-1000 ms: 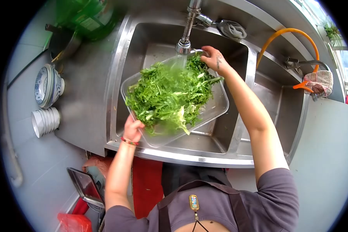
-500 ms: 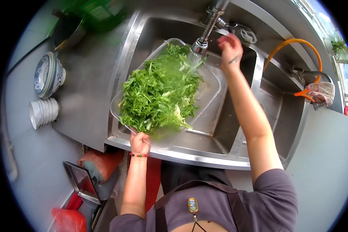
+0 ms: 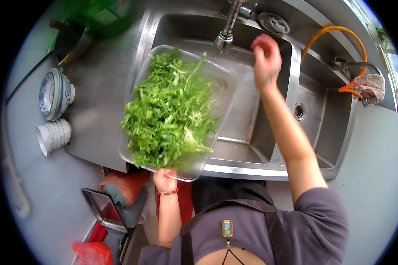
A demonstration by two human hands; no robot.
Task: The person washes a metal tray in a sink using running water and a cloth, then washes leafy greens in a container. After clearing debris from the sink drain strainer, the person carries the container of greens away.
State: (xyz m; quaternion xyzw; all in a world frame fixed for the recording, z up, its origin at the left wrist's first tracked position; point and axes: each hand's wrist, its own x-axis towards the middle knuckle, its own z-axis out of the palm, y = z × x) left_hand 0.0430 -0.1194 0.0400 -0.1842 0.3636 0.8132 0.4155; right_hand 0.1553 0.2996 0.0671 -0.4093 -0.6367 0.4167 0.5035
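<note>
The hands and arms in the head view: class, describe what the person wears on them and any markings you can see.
Both arms are bare below short grey sleeves. The left hand has a beaded bracelet, red with a few green beads, at its wrist. The right hand wears no glove; any marking on it is too blurred to tell.

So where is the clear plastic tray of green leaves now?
In the head view, the clear plastic tray of green leaves sits left of centre, over the steel sink's left rim, held at its near edge by the left hand.

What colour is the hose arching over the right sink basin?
Orange; the hose shows clearly in the head view.
</note>
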